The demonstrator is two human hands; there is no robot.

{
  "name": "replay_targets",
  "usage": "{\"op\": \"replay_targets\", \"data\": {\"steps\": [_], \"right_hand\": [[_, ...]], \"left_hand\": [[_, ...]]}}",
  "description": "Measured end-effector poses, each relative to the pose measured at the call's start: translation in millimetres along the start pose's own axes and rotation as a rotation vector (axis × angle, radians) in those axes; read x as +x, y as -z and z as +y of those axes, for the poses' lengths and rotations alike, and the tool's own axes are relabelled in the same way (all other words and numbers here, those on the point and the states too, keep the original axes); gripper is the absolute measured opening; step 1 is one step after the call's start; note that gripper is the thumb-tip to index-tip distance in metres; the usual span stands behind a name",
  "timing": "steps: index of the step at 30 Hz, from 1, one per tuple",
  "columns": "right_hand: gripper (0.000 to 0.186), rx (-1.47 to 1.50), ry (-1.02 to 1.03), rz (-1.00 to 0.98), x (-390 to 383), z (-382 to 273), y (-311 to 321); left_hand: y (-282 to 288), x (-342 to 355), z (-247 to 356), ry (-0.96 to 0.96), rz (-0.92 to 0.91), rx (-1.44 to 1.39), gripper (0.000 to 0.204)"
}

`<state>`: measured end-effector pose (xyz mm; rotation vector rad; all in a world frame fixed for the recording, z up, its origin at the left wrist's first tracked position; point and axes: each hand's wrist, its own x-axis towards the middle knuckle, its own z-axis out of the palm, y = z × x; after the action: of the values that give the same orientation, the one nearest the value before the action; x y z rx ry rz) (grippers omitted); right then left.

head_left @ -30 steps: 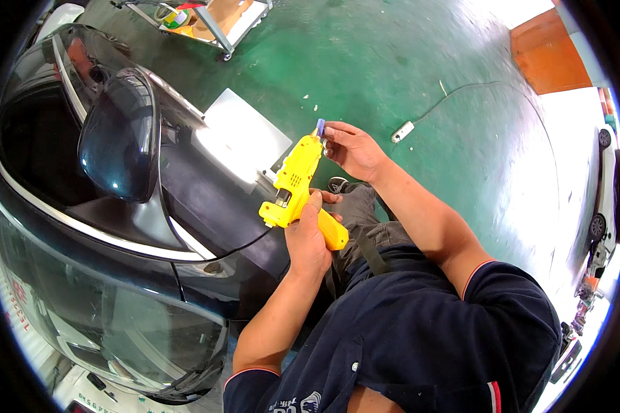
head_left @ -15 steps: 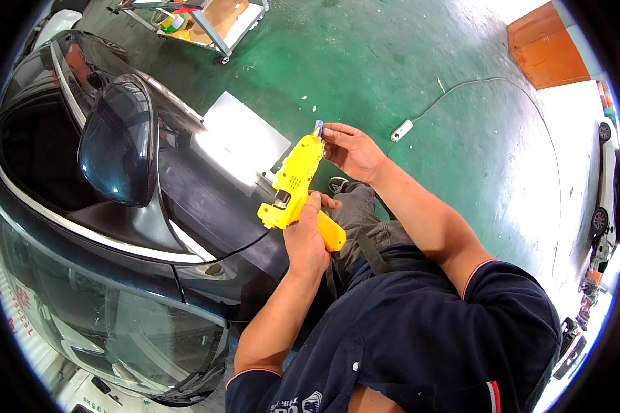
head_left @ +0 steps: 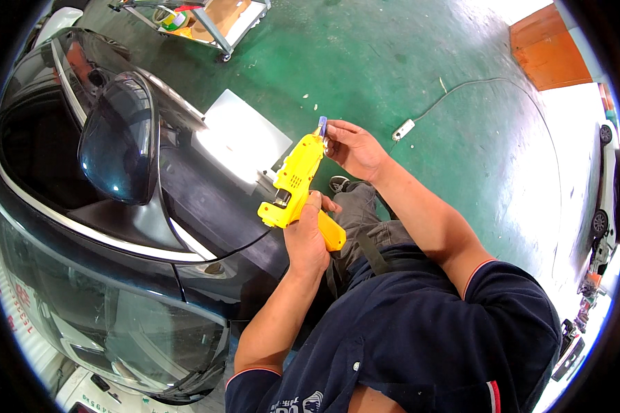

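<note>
A yellow hot glue gun (head_left: 298, 172) is in my left hand (head_left: 306, 241), whose fingers wrap round its handle. Its nozzle end points away from me, up and slightly to the right. There my right hand (head_left: 357, 151) pinches a small blue-purple piece (head_left: 322, 122) between thumb and fingers, held against or just beside the nozzle tip. Whether the two touch cannot be made out, and the fingertips partly hide the piece. Both hands are above the side of a dark blue car (head_left: 213, 172), near its door.
The car's side mirror (head_left: 118, 141) sticks out on the left. A bright white panel (head_left: 244, 138) stands beyond the door. On the green floor (head_left: 365, 62) lie a white power strip (head_left: 403, 129) and its cable. A wheeled cart (head_left: 217, 31) is at the top, an orange cabinet (head_left: 548, 48) at the far right.
The blue-purple piece has shifted slightly up and right at the nozzle, along with the fingertips of my right hand. My left hand and the glue gun are almost still.
</note>
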<state>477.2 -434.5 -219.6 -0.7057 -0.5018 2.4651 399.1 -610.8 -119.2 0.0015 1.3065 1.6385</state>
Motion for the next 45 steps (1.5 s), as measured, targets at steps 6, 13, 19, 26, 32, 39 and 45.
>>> {"op": "replay_targets", "data": {"steps": [6,13,19,26,32,39,45], "right_hand": [[0.022,-0.001,-0.002,0.025,0,0,-2],[0.022,0.001,0.001,0.017,2,0,0],[0.021,-0.008,0.018,0.048,5,0,4],[0.021,-0.001,0.020,0.037,5,-2,2],[0.020,-0.010,0.015,0.039,6,0,7],[0.020,-0.016,-0.017,0.059,12,3,11],[0.020,-0.023,-0.053,0.080,18,2,14]], "left_hand": [[1,0,-1,-0.004,-0.011,0.008,0.014],[0,0,0,0.007,-0.002,0.008,0.014],[-2,-1,0,0.013,0.007,-0.008,0.012],[1,0,-2,0.022,-0.005,-0.007,0.011],[1,0,-1,0.040,-0.012,0.028,0.010],[3,3,-3,0.064,0.013,0.037,0.011],[5,5,-2,0.084,0.011,0.030,0.014]]}}
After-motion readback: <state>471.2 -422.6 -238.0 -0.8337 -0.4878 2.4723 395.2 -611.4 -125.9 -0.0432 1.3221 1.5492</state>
